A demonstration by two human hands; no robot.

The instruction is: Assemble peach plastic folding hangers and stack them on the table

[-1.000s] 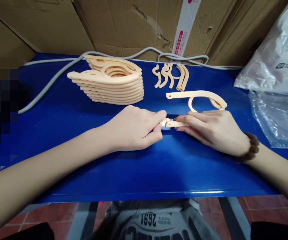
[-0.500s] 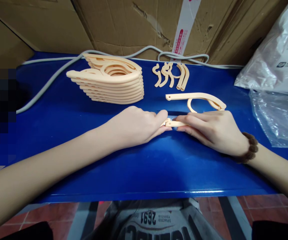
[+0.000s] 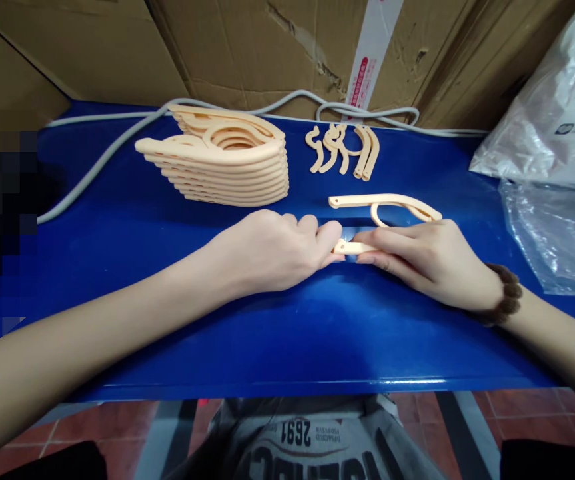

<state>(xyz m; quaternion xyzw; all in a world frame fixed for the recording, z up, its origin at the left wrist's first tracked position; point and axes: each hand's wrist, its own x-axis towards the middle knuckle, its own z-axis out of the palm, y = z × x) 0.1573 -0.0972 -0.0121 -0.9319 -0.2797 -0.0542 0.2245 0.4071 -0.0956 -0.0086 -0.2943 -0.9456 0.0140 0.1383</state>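
Observation:
My right hand, a dark fuzzy band at its wrist, pinches a cream plastic hanger arm whose holed end points left. Behind its knuckles extends another curved hanger arm with a ring-like loop below; whether the two are joined is hidden. My left hand is closed at the holed end, its thumb and finger pinching a small cream hanger piece mostly covered by them. Beyond my left hand stands a neat stack of folded plastic hangers. Loose hanger hooks and short curved arms lie farther back.
A grey cable runs along the back of the blue table. Cardboard boxes stand behind it. Clear plastic bags occupy the right side. Below the front edge is a grey printed sack or cloth.
My left fingers have shifted slightly right, covering more of the small piece at the joint. The rear hanger arm in my right hand has dipped a little and moved left.

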